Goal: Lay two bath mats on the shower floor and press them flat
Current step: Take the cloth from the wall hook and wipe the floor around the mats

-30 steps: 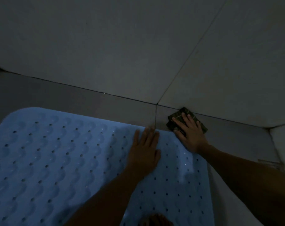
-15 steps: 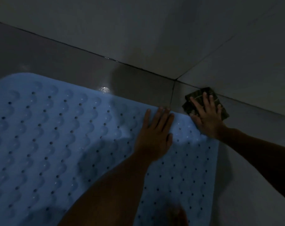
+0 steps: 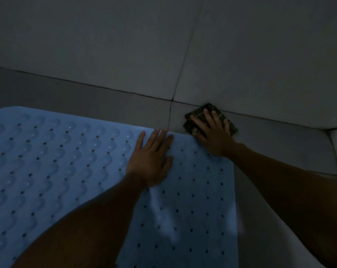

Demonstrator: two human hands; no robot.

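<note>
A blue mat (image 3: 53,167) lies flat on the floor (image 3: 105,101), its long axis running leftward from both hands. The left hand (image 3: 150,161) presses its far edge, fingers spread flat. Just right, the right hand (image 3: 212,134) covers a dark cloth (image 3: 192,117), palm down.

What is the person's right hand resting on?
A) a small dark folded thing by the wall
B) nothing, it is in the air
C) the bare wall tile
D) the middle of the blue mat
A: the right hand lies flat on a dark folded thing beside the wall, just past the blue mat's corner.
</note>
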